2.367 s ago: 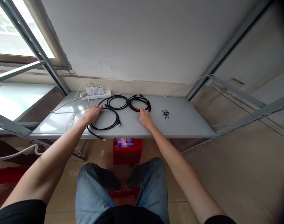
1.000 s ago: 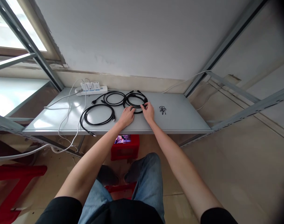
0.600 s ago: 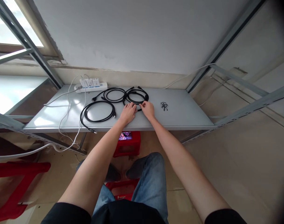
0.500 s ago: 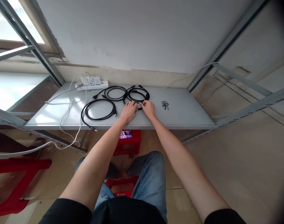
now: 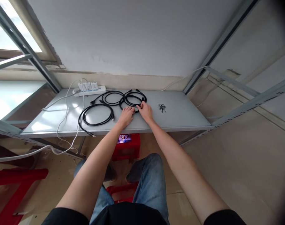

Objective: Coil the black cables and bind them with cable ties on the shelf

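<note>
A coiled black cable (image 5: 134, 96) lies on the grey shelf, partly over another coil. My left hand (image 5: 126, 116) is at the coil's near edge, its fingers bent together and closed on the cable. Just right of it, my right hand (image 5: 146, 112) is closed in a pinch over the near right part of the same coil. Whatever is between its thumb and finger is too small to make out. A small pile of black twist ties (image 5: 162, 108) lies to the right of my right hand.
More coiled black cables (image 5: 113, 97) (image 5: 95, 115) lie to the left, one with its plug over the front edge. A white power strip (image 5: 89, 90) with white cords stands at the back left. Metal posts flank the shelf (image 5: 179, 118). Below, a red stool (image 5: 126, 151) bears a lit phone (image 5: 124, 138).
My right hand has lifted and turned slightly at the coil, its fingertips now a little apart from my left hand's. My left hand stays at the coil's near edge. The camera view has shifted slightly.
</note>
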Demonstrator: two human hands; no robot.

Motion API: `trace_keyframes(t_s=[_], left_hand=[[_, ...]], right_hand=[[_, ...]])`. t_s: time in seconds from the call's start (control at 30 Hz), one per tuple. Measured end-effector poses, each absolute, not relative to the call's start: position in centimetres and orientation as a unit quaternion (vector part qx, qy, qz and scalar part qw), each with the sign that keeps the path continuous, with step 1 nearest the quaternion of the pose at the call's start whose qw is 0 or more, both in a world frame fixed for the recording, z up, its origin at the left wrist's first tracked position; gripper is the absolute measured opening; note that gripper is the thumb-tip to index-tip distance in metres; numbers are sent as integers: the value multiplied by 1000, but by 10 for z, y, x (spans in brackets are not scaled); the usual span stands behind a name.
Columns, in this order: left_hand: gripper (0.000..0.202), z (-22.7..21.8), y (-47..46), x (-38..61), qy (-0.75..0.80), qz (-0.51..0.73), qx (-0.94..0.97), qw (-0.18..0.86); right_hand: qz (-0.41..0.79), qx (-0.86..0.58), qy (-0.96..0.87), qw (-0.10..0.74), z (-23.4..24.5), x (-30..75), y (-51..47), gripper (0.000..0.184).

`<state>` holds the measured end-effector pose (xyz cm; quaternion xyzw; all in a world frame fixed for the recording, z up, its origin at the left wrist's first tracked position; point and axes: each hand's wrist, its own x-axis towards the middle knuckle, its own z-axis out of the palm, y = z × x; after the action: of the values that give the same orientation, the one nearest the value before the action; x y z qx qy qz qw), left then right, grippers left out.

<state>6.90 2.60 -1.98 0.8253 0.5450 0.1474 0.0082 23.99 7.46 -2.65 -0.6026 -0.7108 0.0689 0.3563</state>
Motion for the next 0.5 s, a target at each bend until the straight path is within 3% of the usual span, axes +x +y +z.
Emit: trace_keyframes(t_s=[0.2, 0.5], left_hand=[[30, -26, 31, 68, 542, 166, 824, 26], [28, -31, 34, 69, 546, 176, 818, 24]], right_hand=[[64, -643, -688, 330, -26, 236, 74, 47], [52, -611, -731, 299, -30, 236, 78, 41]])
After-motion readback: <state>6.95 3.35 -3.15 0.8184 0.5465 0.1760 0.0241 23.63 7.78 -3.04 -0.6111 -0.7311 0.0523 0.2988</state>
